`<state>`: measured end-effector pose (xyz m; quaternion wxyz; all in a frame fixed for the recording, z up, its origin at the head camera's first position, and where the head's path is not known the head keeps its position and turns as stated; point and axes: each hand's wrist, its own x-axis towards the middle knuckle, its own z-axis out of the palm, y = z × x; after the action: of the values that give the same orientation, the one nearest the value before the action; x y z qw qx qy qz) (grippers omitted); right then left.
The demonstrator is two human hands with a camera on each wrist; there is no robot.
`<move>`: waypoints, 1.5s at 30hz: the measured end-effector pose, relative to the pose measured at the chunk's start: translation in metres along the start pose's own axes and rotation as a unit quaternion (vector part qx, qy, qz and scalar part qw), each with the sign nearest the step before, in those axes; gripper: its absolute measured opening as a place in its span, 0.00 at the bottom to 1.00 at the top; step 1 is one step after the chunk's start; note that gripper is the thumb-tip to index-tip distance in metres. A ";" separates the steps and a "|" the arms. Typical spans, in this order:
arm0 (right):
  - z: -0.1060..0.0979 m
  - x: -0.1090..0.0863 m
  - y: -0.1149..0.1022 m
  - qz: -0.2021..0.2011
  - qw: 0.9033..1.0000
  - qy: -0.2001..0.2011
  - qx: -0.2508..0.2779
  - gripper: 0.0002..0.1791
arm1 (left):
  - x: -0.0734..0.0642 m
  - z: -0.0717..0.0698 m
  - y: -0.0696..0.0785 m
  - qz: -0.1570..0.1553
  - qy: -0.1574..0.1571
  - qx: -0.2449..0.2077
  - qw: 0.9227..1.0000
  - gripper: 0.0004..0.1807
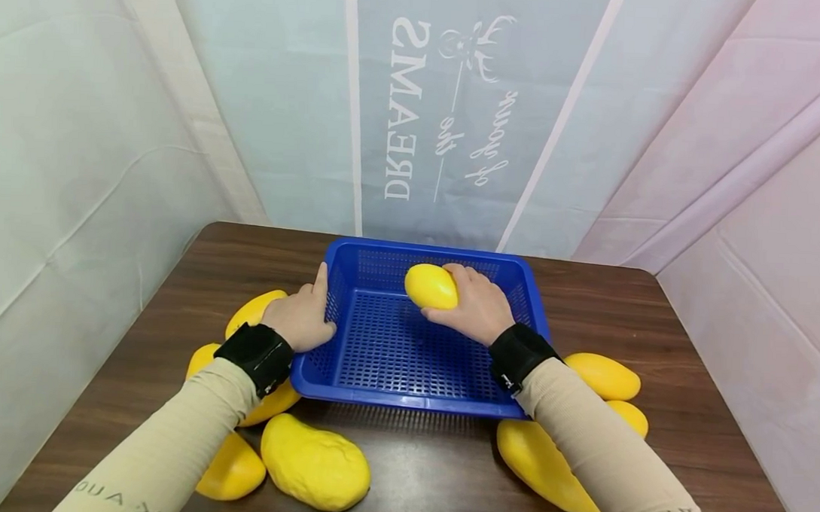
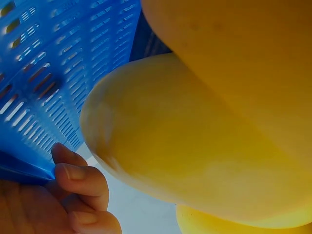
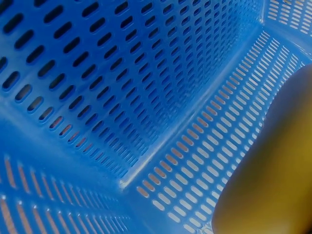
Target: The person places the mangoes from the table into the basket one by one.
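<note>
Holding, in the head view, a yellow mango (image 1: 431,286) over the blue basket (image 1: 405,400) in the curled right hand (image 1: 476,305); gripping the basket's left rim with the left hand (image 1: 302,316). In the left wrist view, showing bent fingers (image 2: 87,180) near more mangoes (image 2: 195,146). In the right wrist view, showing the held mango near slotted walls (image 3: 122,73).

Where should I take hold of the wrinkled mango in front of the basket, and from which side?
I'd grip the wrinkled mango across its middle, from above and slightly right: it lies lengthwise on the table, its long sides exposed, while another mango crowds its left end.
</note>
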<state>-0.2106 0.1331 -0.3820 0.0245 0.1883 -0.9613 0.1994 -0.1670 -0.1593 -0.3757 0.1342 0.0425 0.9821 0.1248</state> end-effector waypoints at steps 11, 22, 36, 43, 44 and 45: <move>0.007 0.011 0.001 0.003 1.000 -0.007 -0.014 0.46 | 0.002 0.000 0.001 0.001 -0.002 -0.002 1.000 0.55; 0.018 0.022 0.006 0.007 0.999 -0.012 -0.039 0.47 | 0.000 -0.001 0.001 0.003 -0.001 -0.007 1.000 0.54; 0.028 0.032 -0.004 0.007 0.999 -0.027 -0.019 0.46 | 0.002 0.001 -0.001 0.006 -0.006 -0.017 1.000 0.55; 0.031 0.042 -0.017 0.000 0.999 -0.032 -0.003 0.46 | 0.002 0.000 -0.002 0.004 -0.009 -0.027 1.000 0.54; 0.031 0.043 -0.019 -0.001 0.999 -0.033 -0.002 0.46 | 0.002 0.000 -0.002 0.004 -0.010 -0.027 1.000 0.54; 0.032 0.044 -0.021 -0.003 0.999 -0.035 -0.001 0.46 | 0.002 0.000 -0.002 0.004 -0.011 -0.027 1.000 0.54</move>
<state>-0.2429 0.0873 -0.3979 -0.0085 0.1978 -0.9614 0.1913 -0.1693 -0.1612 -0.3769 0.1455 0.0443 0.9768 0.1509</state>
